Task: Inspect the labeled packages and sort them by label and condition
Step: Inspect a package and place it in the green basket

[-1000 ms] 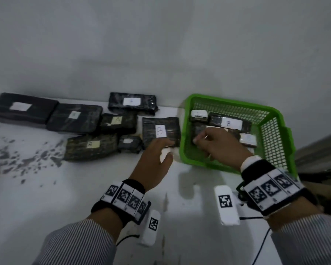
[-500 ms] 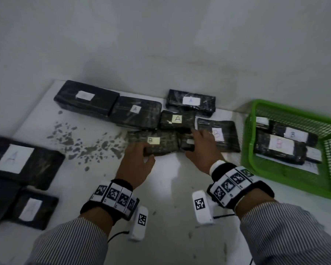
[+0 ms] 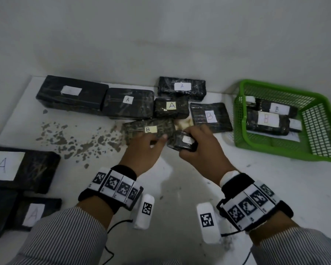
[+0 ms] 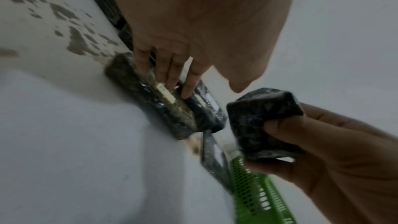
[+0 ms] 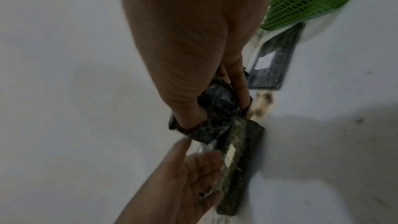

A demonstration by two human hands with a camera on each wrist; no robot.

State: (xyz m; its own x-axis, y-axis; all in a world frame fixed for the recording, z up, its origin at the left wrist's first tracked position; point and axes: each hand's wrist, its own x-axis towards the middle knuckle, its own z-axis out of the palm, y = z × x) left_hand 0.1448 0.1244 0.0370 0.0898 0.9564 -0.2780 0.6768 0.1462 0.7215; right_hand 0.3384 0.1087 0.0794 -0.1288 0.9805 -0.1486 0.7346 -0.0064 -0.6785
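My right hand [image 3: 187, 145] grips a small black wrapped package [image 3: 181, 143] with a white label and holds it just above the table. The right wrist view shows the fingers curled round that small package [image 5: 217, 106]. My left hand [image 3: 155, 140] lies with straight fingers on a worn, greenish package labelled B [image 3: 147, 129]. In the left wrist view those fingertips [image 4: 172, 81] touch the B package [image 4: 150, 101], with the small package [image 4: 260, 122] held to the right. A flat black package marked B [image 3: 210, 116] lies beyond my right hand.
A green mesh basket [image 3: 275, 151] at the right holds several B packages. Several black packages marked A [image 3: 128, 103] line the back wall. More A packages [image 3: 21, 169] lie at the near left. Dark flecks [image 3: 75, 142] stain the white table.
My right hand left the basket, moved to the pile and has now lifted the small package. My left hand shifted onto the greenish B package. The view swung left.
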